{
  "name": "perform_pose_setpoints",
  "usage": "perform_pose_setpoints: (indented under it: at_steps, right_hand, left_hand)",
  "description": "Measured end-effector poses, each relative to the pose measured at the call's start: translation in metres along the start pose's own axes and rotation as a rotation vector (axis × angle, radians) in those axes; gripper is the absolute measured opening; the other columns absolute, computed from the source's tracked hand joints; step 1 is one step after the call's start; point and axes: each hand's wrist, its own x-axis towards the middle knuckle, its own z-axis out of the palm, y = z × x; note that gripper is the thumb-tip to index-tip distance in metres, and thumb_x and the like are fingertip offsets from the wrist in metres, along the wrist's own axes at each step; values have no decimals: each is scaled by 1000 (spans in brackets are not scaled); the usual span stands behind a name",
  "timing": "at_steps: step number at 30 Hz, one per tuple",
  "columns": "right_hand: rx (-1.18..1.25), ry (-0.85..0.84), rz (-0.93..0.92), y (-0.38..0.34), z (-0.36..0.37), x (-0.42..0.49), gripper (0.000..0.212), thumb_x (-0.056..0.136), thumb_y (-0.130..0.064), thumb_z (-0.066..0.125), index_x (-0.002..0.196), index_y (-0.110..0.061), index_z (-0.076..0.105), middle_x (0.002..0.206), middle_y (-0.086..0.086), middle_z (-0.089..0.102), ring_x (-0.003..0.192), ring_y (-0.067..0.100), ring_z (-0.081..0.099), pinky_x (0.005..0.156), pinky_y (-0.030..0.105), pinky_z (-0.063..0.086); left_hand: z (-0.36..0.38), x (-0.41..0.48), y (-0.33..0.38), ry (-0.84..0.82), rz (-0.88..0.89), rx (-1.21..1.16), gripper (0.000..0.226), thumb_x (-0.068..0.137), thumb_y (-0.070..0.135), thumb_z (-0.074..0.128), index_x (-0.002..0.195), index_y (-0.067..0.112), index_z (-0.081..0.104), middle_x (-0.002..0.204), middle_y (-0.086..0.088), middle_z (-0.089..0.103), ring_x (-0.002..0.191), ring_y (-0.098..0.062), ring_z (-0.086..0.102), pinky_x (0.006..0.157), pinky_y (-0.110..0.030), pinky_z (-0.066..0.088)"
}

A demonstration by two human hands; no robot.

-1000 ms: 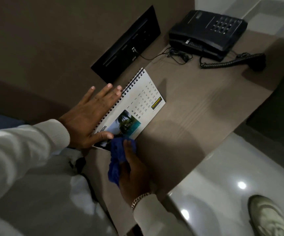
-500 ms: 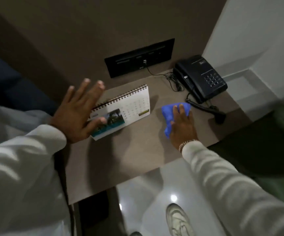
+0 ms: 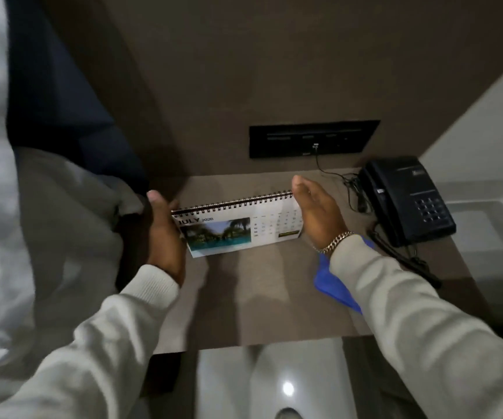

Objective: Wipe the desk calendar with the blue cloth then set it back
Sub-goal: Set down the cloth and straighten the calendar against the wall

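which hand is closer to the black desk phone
Right. The right hand is at the calendar's right end, beside the black desk phone; the left hand holds the far end.

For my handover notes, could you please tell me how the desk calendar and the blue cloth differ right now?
The desk calendar stands upright on the desk; the blue cloth lies crumpled flat on it. The calendar sits between the left hand and right hand; the cloth lies loose, partly under the right sleeve. The calendar is stiff and printed; the cloth is soft and plain. Both rest on the desk.
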Motion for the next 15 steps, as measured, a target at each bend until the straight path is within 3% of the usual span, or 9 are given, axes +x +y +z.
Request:
perform_pose_setpoints:
  at_steps: [1,2,4,5,6,9,13,15]
  right_hand:
    - [6,-7,2,-3,0,3,31,92,-53,54,103,-27,68,116,0,69,100,0,66,96,22,49]
    - [30,-23,6,-7,1,6,37,88,-61,52,98,-28,67,112,-1,70,97,3,66,95,26,50]
    - [136,-42,36,-15,3,13,73,71,-76,51,120,-24,64,131,2,65,120,15,60,111,41,43]
    - [186,-48,44,-18,4,19,91,64,-81,51,133,-21,57,142,4,58,131,18,54,116,45,37]
    - [214,-56,47,-23,5,27,105,58,-87,51,140,-21,50,148,4,52,136,19,49,119,47,34]
    - [227,-93,53,-35,10,50,134,39,-102,45,148,-25,37,156,2,42,142,19,41,121,49,28]
    - [215,-88,43,-41,17,70,140,31,-104,43,150,-31,29,158,0,38,143,21,40,118,52,31]
    - [214,-60,36,-40,21,74,139,31,-104,42,148,-32,31,156,1,41,140,23,43,117,52,32]
  left_hand:
    - [6,2,4,15,-9,-6,70,95,66,19,128,16,55,116,5,66,88,2,72,75,-15,55]
    - [7,7,7,24,-6,6,73,94,68,21,128,14,57,116,0,69,90,-2,73,78,-17,57]
    - [10,19,16,-26,6,46,87,91,72,21,144,8,45,138,-13,60,119,-15,63,106,-34,47]
    - [13,23,22,-51,-2,58,89,91,73,20,149,9,38,146,-15,53,127,-17,56,111,-40,42]
    - [15,29,28,-66,-9,64,89,91,73,18,150,9,37,148,-15,51,126,-17,54,108,-41,44]
    - [24,49,44,-106,-2,52,83,93,71,17,137,12,56,131,-13,66,111,-24,69,88,-34,55]
    - [28,74,56,-115,77,86,79,92,70,20,133,15,61,127,-12,69,118,-30,66,106,-46,47]
    - [28,81,59,-106,82,97,76,92,70,21,123,18,67,119,-11,74,112,-30,70,103,-46,51]
